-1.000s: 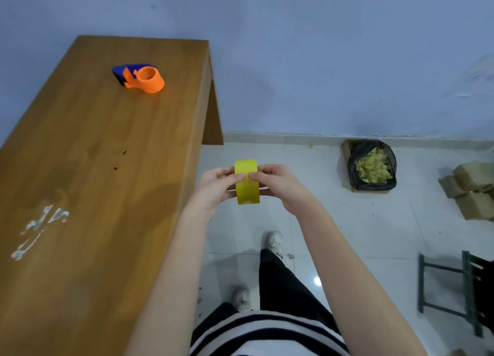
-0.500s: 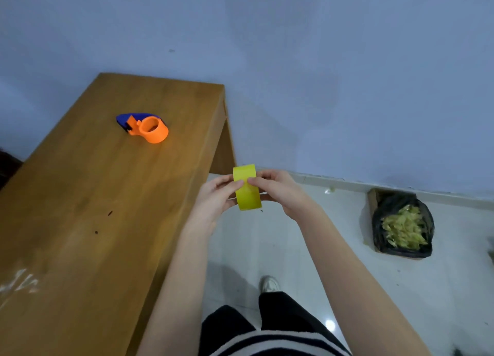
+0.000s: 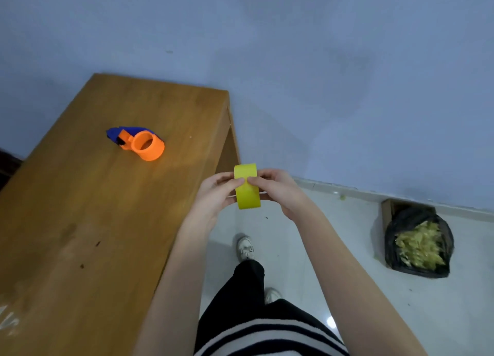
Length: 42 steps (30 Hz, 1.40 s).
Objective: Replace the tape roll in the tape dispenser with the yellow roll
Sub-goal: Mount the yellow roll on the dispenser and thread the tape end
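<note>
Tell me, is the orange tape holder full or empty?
Empty. The orange and blue plastic tape dispenser on the wooden table shows a bare hub; both hands hold the yellow tape roll.

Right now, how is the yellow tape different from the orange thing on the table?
The yellow roll is held in the air by the left hand and right hand; the orange dispenser lies untouched on the table. The yellow roll is one plain band; the orange dispenser has a blue part attached. Both have round, ring-like shapes.
</note>
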### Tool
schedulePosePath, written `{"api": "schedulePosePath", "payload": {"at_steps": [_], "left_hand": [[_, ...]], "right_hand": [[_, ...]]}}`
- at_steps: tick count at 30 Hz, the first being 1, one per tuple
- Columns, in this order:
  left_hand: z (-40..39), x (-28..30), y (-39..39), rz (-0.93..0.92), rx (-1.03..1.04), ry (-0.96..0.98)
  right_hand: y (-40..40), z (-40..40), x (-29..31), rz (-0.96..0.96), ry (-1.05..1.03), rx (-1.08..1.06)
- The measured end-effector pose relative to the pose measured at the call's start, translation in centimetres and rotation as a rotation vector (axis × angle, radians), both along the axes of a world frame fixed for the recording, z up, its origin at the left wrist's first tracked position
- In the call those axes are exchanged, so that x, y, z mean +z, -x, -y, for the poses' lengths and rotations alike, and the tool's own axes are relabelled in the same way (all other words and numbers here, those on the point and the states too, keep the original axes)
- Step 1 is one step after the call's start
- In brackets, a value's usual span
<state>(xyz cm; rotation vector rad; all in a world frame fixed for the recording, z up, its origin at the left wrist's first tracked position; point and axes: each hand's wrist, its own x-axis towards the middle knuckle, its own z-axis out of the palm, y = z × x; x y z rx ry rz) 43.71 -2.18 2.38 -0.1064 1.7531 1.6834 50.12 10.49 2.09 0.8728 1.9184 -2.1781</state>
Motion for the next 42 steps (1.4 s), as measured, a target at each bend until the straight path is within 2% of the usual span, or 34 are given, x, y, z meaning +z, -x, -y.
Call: {"api": "schedulePosePath", "payload": {"at_steps": [9,23,30,42], "left_hand": [[-4.3,0.9,10.1,-0.091,-0.041,0.014],[-2.4,0.3,20.0,-0.079,0.041,-0.019],[-0.6,0.5,23.1,-0.065,0.222,0.047],[-0.3,2.1,30.4,-0.009,0.655,0.112]], "right_hand": [[9.2,-3.4,1.7,-0.031,-0.021,-0.023],[20.2,-2.2,1.3,-0.044,-0.036,0.022],[26.1,-1.1,0.7,-0.041,-0.055,0.192],[39.7,-0.8,2.0,-0.09,-0.187,0.658]]}}
